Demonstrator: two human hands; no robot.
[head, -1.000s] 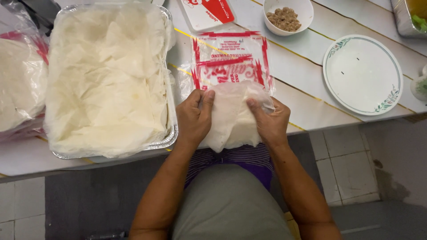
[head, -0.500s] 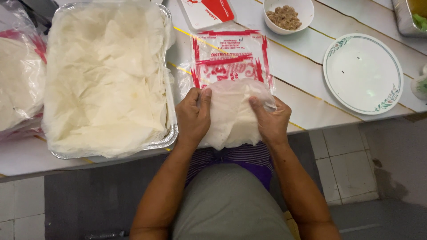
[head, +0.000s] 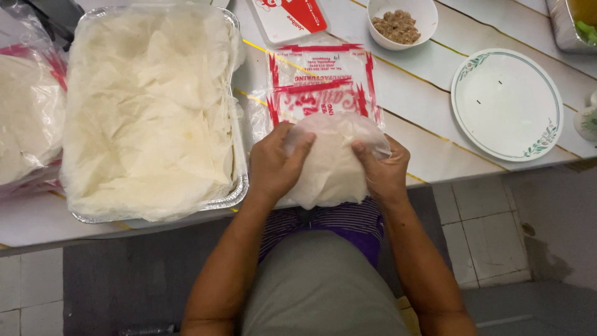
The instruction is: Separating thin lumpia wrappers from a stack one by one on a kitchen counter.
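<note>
Fingers (head: 297, 144) of the left hand (head: 280, 163) are curled shut over the left side of a pale stack of thin round wrappers (head: 331, 169), thumb across its top; those of the right hand (head: 382, 171) are closed the same way on its right side, so both hands grip the stack, which sits half out of the mouth of a clear plastic bag with red print (head: 320, 84) at the near edge of the surface (head: 429, 134), overhanging that edge toward the person's body. Judged from this, the step in hand is drawing the stack out of its bag; the next move would call for a steady pull toward the near edge with even pressure on both sides, since the sheets look thin and could tear or fold if one side drags on the film. Remaining items, largest first: a foil tray (head: 231, 198) heaped with loose separated sheets occupies the near-left part of the surface; a second bagged stack (head: 28, 118) lies at the left edge; a white plate with a green leaf border (head: 507, 106) sits empty toward the right edge; a red and white card (head: 292, 17) lies at the far edge; a small white bowl (head: 423, 25) of brown minced filling stands beside it at the far edge.
</note>
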